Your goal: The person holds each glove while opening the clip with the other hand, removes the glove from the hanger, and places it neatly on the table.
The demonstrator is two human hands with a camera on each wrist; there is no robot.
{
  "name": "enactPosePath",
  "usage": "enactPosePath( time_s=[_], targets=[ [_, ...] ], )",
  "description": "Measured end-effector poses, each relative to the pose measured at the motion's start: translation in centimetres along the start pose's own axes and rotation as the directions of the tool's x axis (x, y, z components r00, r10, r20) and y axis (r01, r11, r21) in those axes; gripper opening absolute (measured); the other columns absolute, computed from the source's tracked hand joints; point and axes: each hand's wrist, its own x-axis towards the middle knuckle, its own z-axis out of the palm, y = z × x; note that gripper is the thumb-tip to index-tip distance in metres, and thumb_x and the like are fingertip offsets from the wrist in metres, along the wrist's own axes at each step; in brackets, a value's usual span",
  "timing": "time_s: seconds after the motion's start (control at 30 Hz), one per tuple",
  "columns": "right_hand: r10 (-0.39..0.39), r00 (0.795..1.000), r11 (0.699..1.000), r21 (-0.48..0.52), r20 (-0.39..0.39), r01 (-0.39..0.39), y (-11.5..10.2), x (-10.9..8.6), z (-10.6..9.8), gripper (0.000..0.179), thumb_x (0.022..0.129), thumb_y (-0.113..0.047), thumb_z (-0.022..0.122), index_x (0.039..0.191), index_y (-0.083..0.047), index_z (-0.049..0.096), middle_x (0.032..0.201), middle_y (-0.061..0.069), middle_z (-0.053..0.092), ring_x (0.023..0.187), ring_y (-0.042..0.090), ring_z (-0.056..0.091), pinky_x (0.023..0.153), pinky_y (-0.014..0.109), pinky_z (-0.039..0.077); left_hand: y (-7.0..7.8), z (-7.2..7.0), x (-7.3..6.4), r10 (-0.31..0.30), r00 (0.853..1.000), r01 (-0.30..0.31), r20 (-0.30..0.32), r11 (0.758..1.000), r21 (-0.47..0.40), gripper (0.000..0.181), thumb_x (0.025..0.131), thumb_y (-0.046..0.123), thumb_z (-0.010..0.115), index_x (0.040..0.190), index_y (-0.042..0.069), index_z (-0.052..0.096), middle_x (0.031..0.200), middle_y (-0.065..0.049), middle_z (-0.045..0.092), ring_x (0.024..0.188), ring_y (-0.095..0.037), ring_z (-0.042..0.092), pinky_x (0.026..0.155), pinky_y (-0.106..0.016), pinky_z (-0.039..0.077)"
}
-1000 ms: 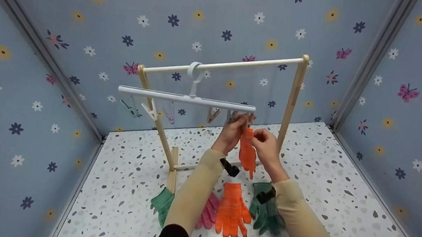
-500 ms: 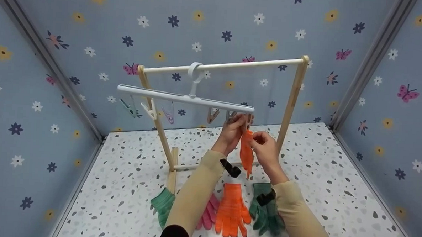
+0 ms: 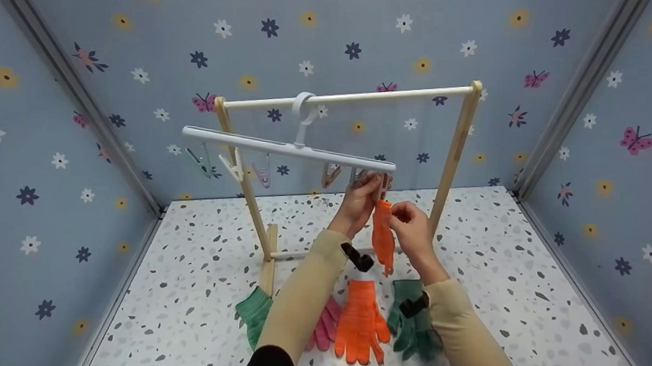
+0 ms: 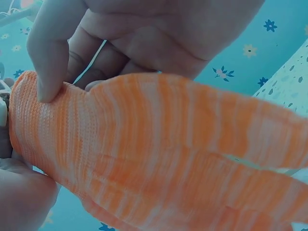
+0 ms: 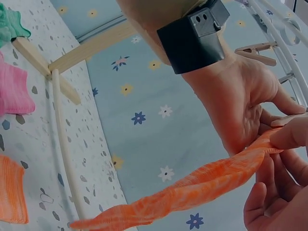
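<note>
An orange knit glove (image 3: 383, 235) hangs fingers-down below the right end of the white hanger (image 3: 261, 145). My left hand (image 3: 358, 203) grips the brownish clothespin (image 3: 382, 186) at that end, directly over the glove's cuff. Thumb and finger of my right hand (image 3: 412, 231) pinch the cuff edge from the right. Filling the left wrist view, the striped glove (image 4: 159, 144) spreads out with fingers toward the right. Seen edge-on in the right wrist view, the glove (image 5: 183, 192) runs up to both hands. Whether the clothespin's jaws bite the cuff is hidden by fingers.
The hanger hooks over the white rod (image 3: 385, 95) of a wooden rack (image 3: 454, 155). Several other clips, such as a green one (image 3: 199, 161), dangle from it. On the speckled table (image 3: 190, 265) lie another orange glove (image 3: 359, 322), green gloves (image 3: 408, 318) and a partly covered pink one (image 3: 325, 326).
The hanging orange glove has turned slightly and its cuff sits a touch lower than a second ago. Both hands stay almost in place; the head view has shifted slightly.
</note>
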Motion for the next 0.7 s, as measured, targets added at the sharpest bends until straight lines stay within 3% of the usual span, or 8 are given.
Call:
enactPosePath(
  time_s=[0.23,0.4,0.6,0.7],
  targets=[
    [0.000,1.000,1.000,-0.013,0.025,0.001,0.2,-0.2,-0.5,0.008,0.088,-0.001,0.067,0.095,0.000,0.064,0.086,0.011,0.061,0.077,0.023,0.054,0.071,0.034,0.051,-0.1,0.1,0.1,0.000,1.000,0.001,0.002,1.000,-0.017,0.029,0.104,0.007,0.050,0.099,0.020,0.076,0.099,-0.002,0.072,0.094,-0.016,0.060,0.081,-0.029,0.042],
    [0.017,0.999,1.000,0.008,0.029,-0.017,0.4,-0.5,-1.0,0.007,0.089,0.001,0.065,0.096,0.002,0.064,0.089,0.013,0.061,0.079,0.025,0.054,0.071,0.030,0.050,-0.3,0.1,0.0,-0.017,1.000,0.018,0.003,1.000,-0.019,0.025,0.103,0.010,0.053,0.103,0.022,0.076,0.103,-0.002,0.073,0.101,-0.017,0.062,0.092,-0.032,0.043],
    [0.026,1.000,1.000,-0.011,0.003,-0.026,0.6,-1.1,-1.4,0.006,0.088,0.002,0.065,0.094,0.003,0.064,0.087,0.012,0.060,0.078,0.023,0.053,0.068,0.026,0.048,-0.4,0.1,-0.1,-0.007,0.996,0.006,0.086,1.000,0.010,0.021,0.102,0.017,0.056,0.112,0.021,0.074,0.110,-0.004,0.071,0.113,-0.024,0.058,0.110,-0.044,0.034],
    [0.031,1.000,0.999,-0.023,-0.001,-0.031,0.7,-1.5,-1.5,0.006,0.089,0.002,0.065,0.094,0.002,0.064,0.087,0.011,0.060,0.078,0.023,0.053,0.068,0.026,0.047,-0.5,0.0,-0.1,-0.013,0.995,0.011,0.103,1.000,0.018,0.020,0.103,0.021,0.054,0.111,0.018,0.073,0.113,-0.005,0.070,0.115,-0.025,0.057,0.111,-0.044,0.033]
  ],
)
